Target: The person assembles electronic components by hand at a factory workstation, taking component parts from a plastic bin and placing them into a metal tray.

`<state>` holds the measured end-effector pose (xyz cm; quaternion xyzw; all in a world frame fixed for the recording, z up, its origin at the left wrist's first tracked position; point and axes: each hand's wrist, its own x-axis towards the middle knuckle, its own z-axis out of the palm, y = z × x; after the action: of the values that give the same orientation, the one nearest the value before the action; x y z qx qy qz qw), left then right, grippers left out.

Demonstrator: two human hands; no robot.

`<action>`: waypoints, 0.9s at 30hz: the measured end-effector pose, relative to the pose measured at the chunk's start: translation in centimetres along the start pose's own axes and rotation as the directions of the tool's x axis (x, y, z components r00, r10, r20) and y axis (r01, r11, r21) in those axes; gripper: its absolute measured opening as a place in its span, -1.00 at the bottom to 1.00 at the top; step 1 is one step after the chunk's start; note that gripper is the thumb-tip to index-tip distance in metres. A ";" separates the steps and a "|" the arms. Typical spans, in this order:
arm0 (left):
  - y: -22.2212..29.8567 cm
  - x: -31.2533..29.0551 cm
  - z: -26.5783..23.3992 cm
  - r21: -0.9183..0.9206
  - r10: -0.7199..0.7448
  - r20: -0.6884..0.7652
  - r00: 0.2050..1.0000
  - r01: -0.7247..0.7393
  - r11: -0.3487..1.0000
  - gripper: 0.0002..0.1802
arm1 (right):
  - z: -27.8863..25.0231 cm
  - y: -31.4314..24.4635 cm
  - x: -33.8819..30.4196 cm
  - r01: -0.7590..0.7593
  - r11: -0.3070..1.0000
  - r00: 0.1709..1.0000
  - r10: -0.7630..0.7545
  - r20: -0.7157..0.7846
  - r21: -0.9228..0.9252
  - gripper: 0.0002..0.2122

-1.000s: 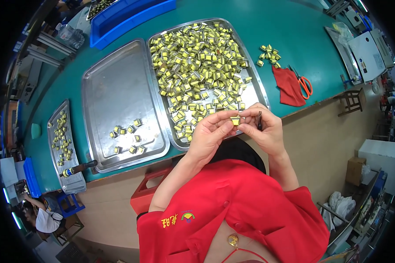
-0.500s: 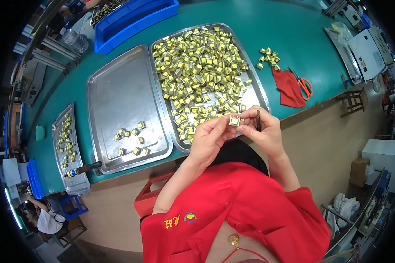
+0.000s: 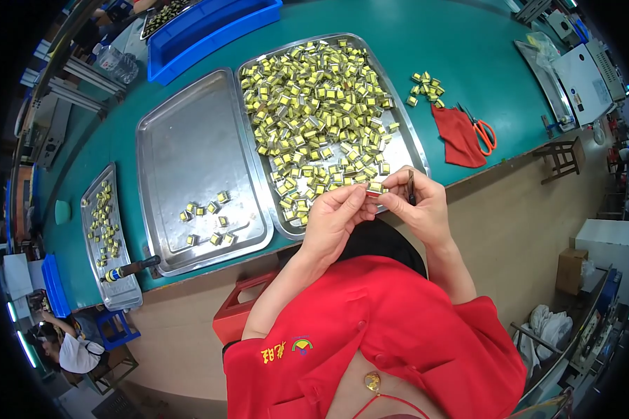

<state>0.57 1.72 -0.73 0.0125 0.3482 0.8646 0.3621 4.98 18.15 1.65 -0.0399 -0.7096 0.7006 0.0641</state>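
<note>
My left hand (image 3: 337,218) and my right hand (image 3: 419,204) meet over the front right corner of a full metal tray (image 3: 401,133). Pinched between the fingertips of both is a small yellow-wrapped transformer (image 3: 376,187) with a metal core. A thin dark tool (image 3: 411,188) is also tucked in my right fingers; its kind cannot be made out. The tray holds a heap of similar yellow transformers (image 3: 314,105). Left of it, a second tray (image 3: 189,140) carries several more near its front end.
A narrow tray (image 3: 126,299) of transformers lies far left, with a yellow-and-black handled tool (image 3: 129,269) across it. To the right are a small transformer pile (image 3: 426,89), a red cloth (image 3: 458,140) and orange-handled scissors (image 3: 485,136). A blue bin (image 3: 210,35) stands behind.
The transformer between my fingertips has turned, so its yellow face shows at a different angle. My hands stay in nearly the same place.
</note>
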 end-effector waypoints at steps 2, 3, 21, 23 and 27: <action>0.1 -0.1 0.1 0.005 -0.002 -0.005 1.000 0.002 1.000 -0.75 | 0.1 -0.2 0.0 0.005 1.000 1.000 -0.005 -0.004 -0.005 -0.86; 0.2 -0.1 0.1 0.014 -0.005 -0.014 1.000 0.005 1.000 -0.75 | 0.2 -0.3 0.0 0.001 1.000 1.000 -0.001 -0.003 -0.001 -0.86; 0.8 0.2 0.9 0.231 0.121 -0.023 0.992 -0.112 0.966 -0.62 | -2.4 -0.7 1.2 0.091 0.976 0.990 -0.110 -0.087 -0.199 -0.81; 1.1 0.0 0.9 0.224 0.136 -0.027 0.990 -0.127 0.966 -0.62 | -4.1 0.8 2.3 0.111 0.945 0.963 -0.179 -0.200 -0.309 -0.81; 1.0 0.0 0.6 0.199 0.146 -0.020 0.989 -0.139 0.970 -0.67 | -7.1 3.4 4.2 0.040 0.723 0.902 -0.323 -0.287 -0.689 -0.84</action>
<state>0.14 1.59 0.38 0.0585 0.4363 0.8497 0.2902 1.73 25.89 -1.51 -0.1267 -0.8858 0.3668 0.2544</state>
